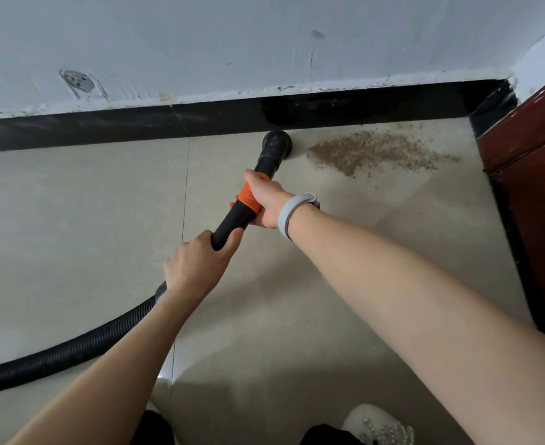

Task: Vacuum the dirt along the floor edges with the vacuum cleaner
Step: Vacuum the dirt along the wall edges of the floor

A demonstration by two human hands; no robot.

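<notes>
Floor: pale beige tiles (88, 220) with thin grout lines, meeting a black skirting board (136, 126) under a scuffed white wall (232, 43)
Corner: at the right the skirting turns beside a dark red-brown wooden panel (534, 162)
Dirt: a patch of brown grit (373, 152) on the floor close to the skirting, between the nozzle and the wooden panel
Vacuum nozzle: round black head (277, 142) down on the floor right at the skirting, just left of the grit
Wand: black tube with an orange collar (248, 200), slanting from the nozzle back toward the person
Hose: ribbed black hose (72, 348) trailing from the wand's rear end off the left edge
Right hand (269, 200): fingers curled round the orange collar; pale band on the wrist (292, 216)
Left hand (197, 264): wrapped round the wand's lower end, where the hose joins
Bottom edge: a light-coloured shoe (377, 425) on the tiles
</notes>
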